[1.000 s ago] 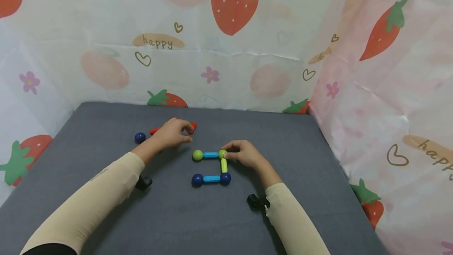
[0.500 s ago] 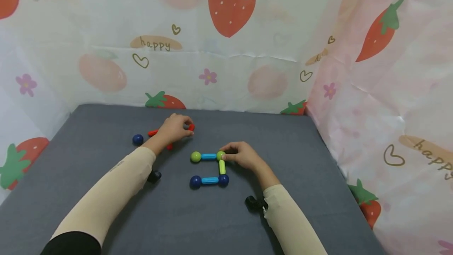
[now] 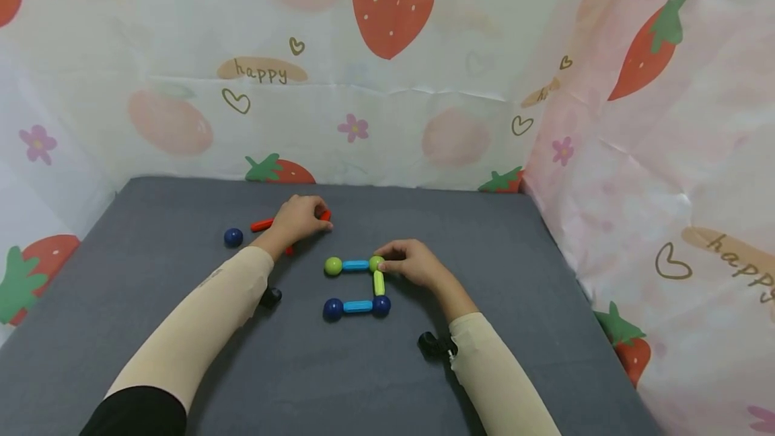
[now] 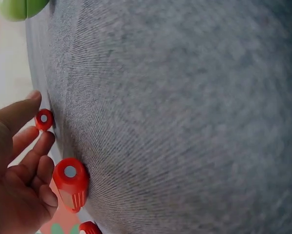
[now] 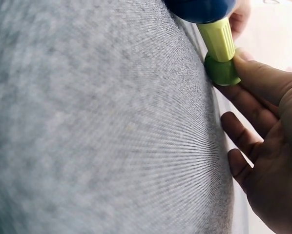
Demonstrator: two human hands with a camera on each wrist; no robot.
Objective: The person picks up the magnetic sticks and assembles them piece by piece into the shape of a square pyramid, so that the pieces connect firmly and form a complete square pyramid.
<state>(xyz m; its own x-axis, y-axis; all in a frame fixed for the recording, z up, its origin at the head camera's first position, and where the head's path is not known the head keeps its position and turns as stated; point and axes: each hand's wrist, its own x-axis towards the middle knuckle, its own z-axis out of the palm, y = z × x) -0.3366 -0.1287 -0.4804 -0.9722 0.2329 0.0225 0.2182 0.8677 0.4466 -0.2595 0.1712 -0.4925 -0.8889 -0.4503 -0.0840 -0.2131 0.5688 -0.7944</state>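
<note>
At the far left of the table, my left hand pinches a short red rod between thumb and fingers. The left wrist view shows that rod's pale round end between the fingertips. My right hand holds the green ball at the back right corner of a joined ball-and-rod piece. From this ball one blue rod runs left to another green ball. A yellow-green rod runs toward me to a dark blue ball, followed by a blue rod and another dark blue ball.
A loose dark blue ball lies left of my left hand. A second red rod is beside it, and another red rod is partly hidden by the left wrist. The grey cloth-covered table meets a strawberry-print backdrop.
My left hand has moved slightly right and away from me, and its fingers have closed on the red rod. The right hand stays at the green ball.
</note>
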